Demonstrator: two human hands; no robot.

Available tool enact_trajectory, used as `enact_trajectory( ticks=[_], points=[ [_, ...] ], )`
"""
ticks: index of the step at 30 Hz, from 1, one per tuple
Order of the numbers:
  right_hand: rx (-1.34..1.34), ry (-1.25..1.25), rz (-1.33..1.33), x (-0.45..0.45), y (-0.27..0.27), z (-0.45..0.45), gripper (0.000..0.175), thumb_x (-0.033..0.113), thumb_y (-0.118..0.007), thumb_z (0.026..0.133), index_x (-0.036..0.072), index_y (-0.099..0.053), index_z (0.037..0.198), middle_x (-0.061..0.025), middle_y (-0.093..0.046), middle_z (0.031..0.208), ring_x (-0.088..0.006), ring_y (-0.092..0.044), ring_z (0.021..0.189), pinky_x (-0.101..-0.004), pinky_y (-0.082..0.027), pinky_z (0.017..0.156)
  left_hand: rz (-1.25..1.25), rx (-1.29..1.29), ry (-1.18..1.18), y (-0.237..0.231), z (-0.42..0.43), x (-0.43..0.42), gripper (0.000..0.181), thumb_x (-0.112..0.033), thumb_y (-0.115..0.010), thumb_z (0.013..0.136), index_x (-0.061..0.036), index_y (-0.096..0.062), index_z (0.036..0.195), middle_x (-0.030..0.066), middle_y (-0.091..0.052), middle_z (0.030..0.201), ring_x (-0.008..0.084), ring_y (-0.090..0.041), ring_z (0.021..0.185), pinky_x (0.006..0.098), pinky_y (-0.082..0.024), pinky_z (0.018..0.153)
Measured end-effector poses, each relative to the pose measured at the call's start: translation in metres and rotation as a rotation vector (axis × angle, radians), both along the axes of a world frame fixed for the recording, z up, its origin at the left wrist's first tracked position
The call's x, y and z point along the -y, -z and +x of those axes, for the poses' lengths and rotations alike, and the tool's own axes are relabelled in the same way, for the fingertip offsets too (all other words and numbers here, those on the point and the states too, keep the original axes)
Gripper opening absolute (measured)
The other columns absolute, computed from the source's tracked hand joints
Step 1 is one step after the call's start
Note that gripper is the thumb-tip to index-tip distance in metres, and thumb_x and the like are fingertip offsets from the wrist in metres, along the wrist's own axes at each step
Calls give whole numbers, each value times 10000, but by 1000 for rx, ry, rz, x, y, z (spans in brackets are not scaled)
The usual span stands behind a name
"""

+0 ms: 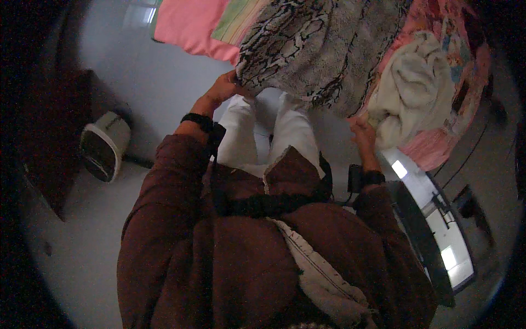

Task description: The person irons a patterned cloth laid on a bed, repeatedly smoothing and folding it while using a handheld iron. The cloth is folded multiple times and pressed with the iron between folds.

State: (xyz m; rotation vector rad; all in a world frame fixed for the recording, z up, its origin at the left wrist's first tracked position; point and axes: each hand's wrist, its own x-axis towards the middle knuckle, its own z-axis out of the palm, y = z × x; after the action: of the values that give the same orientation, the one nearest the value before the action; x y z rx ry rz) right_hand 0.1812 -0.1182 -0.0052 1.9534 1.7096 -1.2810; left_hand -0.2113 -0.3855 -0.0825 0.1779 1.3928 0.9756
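A grey plush cloth with a black snakeskin print (320, 53) hangs spread out before me. My left hand (227, 85) grips its lower left corner, fingers partly hidden by the fabric. At the lower right corner, my right hand (363, 130) is closed on the cloth's edge. Just beyond that hand lies a crumpled cream fleece cloth (415, 86), on top of a pink patterned cloth (437, 150). Behind the snakeskin cloth on the left, a pink cloth (187, 26) lies flat, with a green and yellow striped fabric (240, 20) on it.
A pale waste bin (121, 133) stands on the floor at the left, near a dark brown furniture panel (61, 123). Close to my right forearm is a glossy white surface with a dark side (437, 214), reflecting light. Dark cables (466, 152) run at the right.
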Motion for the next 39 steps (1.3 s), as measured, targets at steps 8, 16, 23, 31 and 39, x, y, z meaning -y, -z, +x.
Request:
enact_trajectory(
  ticks=[8, 16, 23, 31, 39],
  points=[
    [-187, 450, -206, 29, 56, 7, 226, 186, -685, 815, 86, -532, 948, -25, -527, 943, -206, -555, 854, -402, -516, 717, 71, -3, -58, 13, 13, -3, 465, 34, -747, 682, -23, -637, 1131, 52, -673, 1054, 182, -615, 933, 328, -483, 882],
    [-428, -641, -216, 16, 148, 52, 378, 142, -634, 877, 45, -532, 1228, -109, -584, 1199, -241, -608, 1025, -391, -551, 712, -75, -97, -22, -4, 31, -9, 257, -125, -632, 863, -7, -654, 1090, 64, -677, 1081, 180, -631, 938, 324, -500, 853],
    [-608, 146, -122, 59, 107, -1, 289, 200, -653, 855, 50, -653, 1101, -71, -666, 1073, -207, -625, 990, -352, -489, 866, -93, -382, 191, 2, 21, 24, 209, -144, -568, 904, 6, -680, 999, 96, -700, 936, 179, -622, 829, 334, -502, 722],
    [-533, 218, -329, 74, 91, 23, 290, 192, -687, 816, 79, -682, 1083, -63, -676, 1043, -223, -618, 974, -350, -478, 858, -187, -141, -45, -3, 14, 43, 228, -241, -585, 937, -17, -592, 892, 35, -590, 771, 147, -533, 688, 307, -424, 632],
    [-639, -233, 349, 121, 81, 32, 322, 25, -684, 805, -15, -615, 1117, -143, -621, 1085, -245, -622, 962, -340, -493, 820, -131, -54, -94, -12, 5, 41, 334, -288, -548, 963, 4, -568, 1123, 88, -599, 951, 186, -552, 778, 356, -469, 691]
  ],
)
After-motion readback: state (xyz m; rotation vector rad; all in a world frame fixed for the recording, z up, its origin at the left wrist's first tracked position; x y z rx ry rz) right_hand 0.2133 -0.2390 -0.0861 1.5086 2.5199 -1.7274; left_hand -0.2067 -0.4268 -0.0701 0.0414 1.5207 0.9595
